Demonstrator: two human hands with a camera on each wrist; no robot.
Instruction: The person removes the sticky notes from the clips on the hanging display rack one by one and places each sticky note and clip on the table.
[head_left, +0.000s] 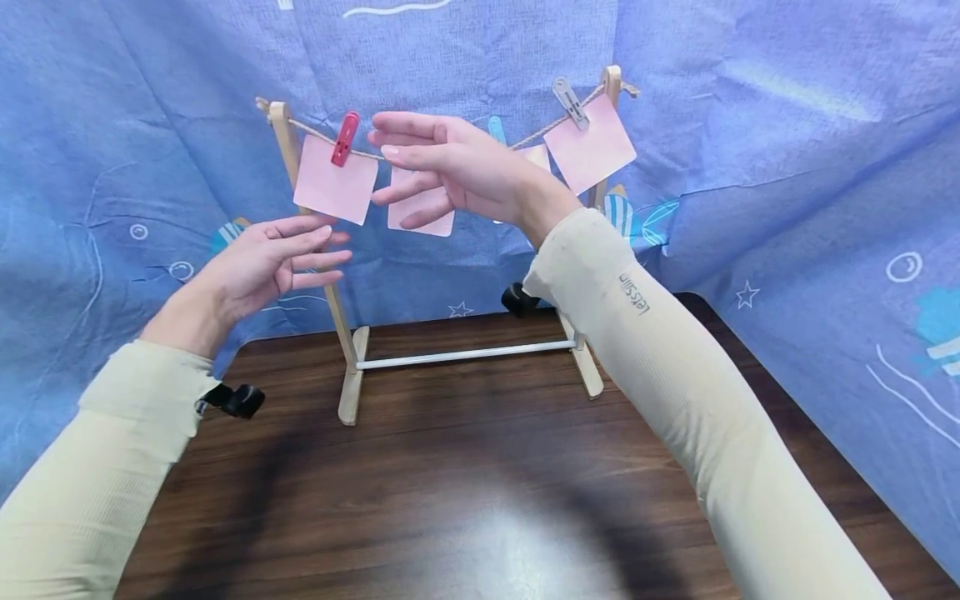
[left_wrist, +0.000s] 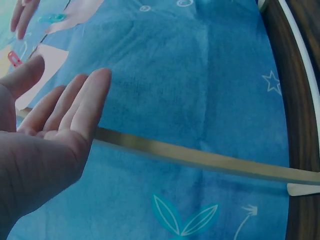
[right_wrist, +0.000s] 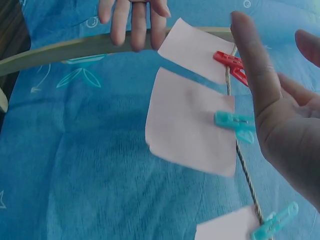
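Working left to right, we have the left hand (head_left: 255, 265) in front of the left post (head_left: 288, 150), its fingers extended and holding nothing. Above it, the first card (head_left: 337, 187) hangs from the cord (head_left: 536, 135) under a red peg (head_left: 346, 139). Next, the second card (head_left: 420, 210) hangs partly behind the right hand (head_left: 461, 162), which is likewise unclenched and empty. Farther right hang the third card (head_left: 538, 156), mostly hidden, and the tilted fourth card (head_left: 596, 150), under a grey peg (head_left: 570, 102) near the right post (head_left: 612, 83).

For good handling, we judge that both hands should be kept clear of the cord to avoid swinging the cards. To correct a card, we should steady its edge and squeeze only its peg; dragging the paper could pull it free.

The right wrist view shows a teal peg (right_wrist: 230, 120) on the second card, hidden in the head view. Only the head view shows the grey peg. We cannot tell whether the left fingertips touch the first card.
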